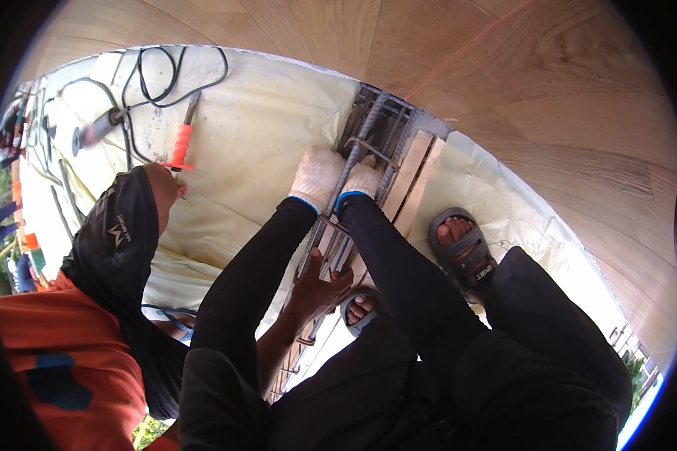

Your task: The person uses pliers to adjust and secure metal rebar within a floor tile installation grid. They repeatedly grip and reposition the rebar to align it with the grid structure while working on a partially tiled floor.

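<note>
My left hand (317, 177), in a white knit glove with a blue cuff, rests against the left side of a steel rebar cage (369, 116). My right hand (363, 179), gloved the same way, reaches in between the cage's long bars. The fingers of both are mostly hidden by the glove backs and the bars, so their grip does not show. A thin cross tie (372, 151) spans the bars just beyond my hands. Closer to me, a co-worker's bare hand (317, 287) is on the lower part of the cage.
Wooden planks (412, 177) lie along the cage's right side. Pale sheeting (256, 113) covers the ground to the left, with an angle grinder (98, 132), its dark cable (158, 98) and an orange-handled chisel (181, 143). A co-worker in orange (75, 338) squats at left. Wood-patterned panelling (504, 83) curves beyond.
</note>
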Demonstrator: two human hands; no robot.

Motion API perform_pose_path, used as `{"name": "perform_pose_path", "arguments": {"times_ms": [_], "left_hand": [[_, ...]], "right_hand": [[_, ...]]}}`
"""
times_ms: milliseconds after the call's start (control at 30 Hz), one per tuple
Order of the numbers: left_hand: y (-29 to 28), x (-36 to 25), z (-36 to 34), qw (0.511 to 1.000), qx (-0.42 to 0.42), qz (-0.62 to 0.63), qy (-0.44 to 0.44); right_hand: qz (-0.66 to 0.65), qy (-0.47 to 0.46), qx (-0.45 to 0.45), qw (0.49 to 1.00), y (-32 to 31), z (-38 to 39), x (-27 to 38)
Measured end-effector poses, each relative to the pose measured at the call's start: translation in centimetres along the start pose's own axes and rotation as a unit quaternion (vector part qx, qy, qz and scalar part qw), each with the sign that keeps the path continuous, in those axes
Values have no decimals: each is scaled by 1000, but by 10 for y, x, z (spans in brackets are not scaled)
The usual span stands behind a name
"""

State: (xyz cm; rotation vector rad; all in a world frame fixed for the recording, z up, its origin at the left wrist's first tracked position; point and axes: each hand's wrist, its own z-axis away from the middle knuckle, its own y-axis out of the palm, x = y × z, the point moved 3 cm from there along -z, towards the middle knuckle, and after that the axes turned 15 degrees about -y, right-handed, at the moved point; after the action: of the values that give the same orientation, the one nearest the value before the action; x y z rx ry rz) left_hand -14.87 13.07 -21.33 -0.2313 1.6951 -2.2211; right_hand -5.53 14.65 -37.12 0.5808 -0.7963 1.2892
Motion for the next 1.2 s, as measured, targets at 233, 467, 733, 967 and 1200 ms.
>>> {"name": "perform_pose_path", "arguments": {"times_ms": [233, 467, 733, 967, 1200], "left_hand": [[10, 24, 19, 998, 29, -28, -38], [-12, -17, -10, 998, -56, 19, 35], [-3, 1, 0, 1000, -26, 5, 8], [6, 14, 9, 999, -2, 6, -39], [4, 17, 12, 999, 1, -30, -19]], "right_hand": [[-36, 51, 18, 998, 9, 45, 15], [475, -268, 103, 832, -5, -95, -98], [760, -204, 258, 560, -3, -47, -57], [749, -188, 246, 586, 19, 8, -21], [725, -225, 250, 601, 16, 22, -7]]}}
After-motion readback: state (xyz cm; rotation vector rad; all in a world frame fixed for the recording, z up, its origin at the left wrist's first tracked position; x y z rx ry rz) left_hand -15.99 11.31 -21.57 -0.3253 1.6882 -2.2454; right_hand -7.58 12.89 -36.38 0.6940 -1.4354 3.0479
